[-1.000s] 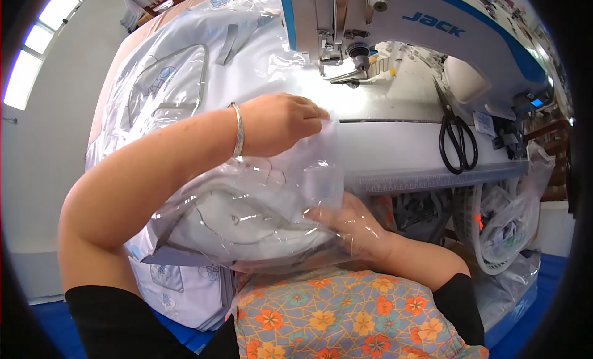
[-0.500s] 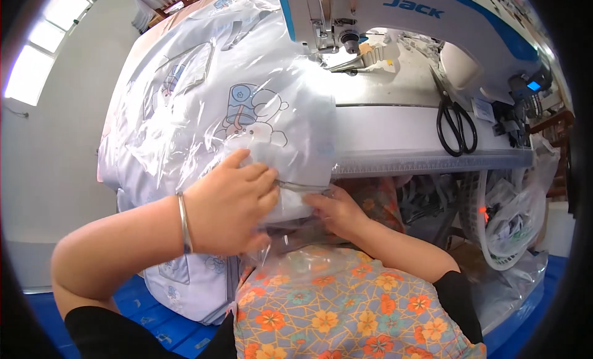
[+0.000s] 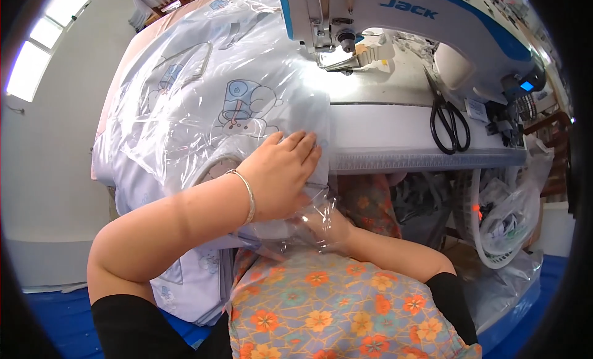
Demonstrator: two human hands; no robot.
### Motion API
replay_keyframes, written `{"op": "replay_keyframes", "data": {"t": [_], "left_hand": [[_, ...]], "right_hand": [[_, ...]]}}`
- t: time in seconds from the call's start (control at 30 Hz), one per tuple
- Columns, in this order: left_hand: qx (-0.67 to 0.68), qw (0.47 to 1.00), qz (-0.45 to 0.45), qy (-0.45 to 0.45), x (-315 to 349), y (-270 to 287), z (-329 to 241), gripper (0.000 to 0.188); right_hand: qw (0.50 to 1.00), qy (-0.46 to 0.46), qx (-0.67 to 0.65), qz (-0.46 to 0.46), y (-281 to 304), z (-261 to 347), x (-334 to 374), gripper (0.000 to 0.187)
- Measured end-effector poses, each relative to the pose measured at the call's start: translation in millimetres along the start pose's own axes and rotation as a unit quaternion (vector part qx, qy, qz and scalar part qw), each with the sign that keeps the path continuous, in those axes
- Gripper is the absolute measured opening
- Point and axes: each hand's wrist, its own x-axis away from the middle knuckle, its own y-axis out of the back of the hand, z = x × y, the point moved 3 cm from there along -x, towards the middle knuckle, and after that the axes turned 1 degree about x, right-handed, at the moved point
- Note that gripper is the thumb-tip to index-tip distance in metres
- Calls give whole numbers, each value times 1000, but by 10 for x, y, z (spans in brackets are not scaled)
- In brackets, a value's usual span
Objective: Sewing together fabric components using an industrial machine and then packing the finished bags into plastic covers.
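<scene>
Pale blue fabric (image 3: 290, 105) printed with cartoon animals and blue cups lies spread under a shiny clear plastic bag (image 3: 145, 127), left of the sewing machine. My left hand (image 3: 281, 173), a bangle at its wrist, rests palm down on the plastic near the right front edge, fingers stretched out and slightly spread. Just below it, my right hand (image 3: 327, 226) sits at the bag's near edge, with crumpled clear film over it. Its fingertips are hidden behind the film and my left hand.
A white and blue sewing machine (image 3: 414, 16) stands over the table at the far right. Black-handled scissors (image 3: 450, 121) lie on the table by a ruler strip (image 3: 426, 160). A white basket (image 3: 488, 235) with plastic hangs lower right. More folded pale fabric (image 3: 197, 285) hangs below left.
My left hand has slid right and flattened on the plastic. My right hand has shifted slightly down, and the film now covers it. The near edge of the bag has been drawn over.
</scene>
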Motion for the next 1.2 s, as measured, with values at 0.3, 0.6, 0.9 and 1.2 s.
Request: {"op": "replay_keyframes", "data": {"t": [0.3, 0.6, 0.9, 1.2], "left_hand": [[53, 997, 32, -50, -206, 147, 369, 73], [115, 991, 60, -10, -512, 235, 687, 71], [37, 998, 49, -29, -316, 147, 575, 90], [41, 995, 35, -82, -295, 145, 667, 92]], "right_hand": [[987, -98, -62, -110, 394, 142, -256, 24], [933, -197, -298, -38, 350, -30, -237, 36], [786, -477, -386, 74, 632, 318, -254, 33], [658, -444, -605, -62, 612, 341, 108, 39]]}}
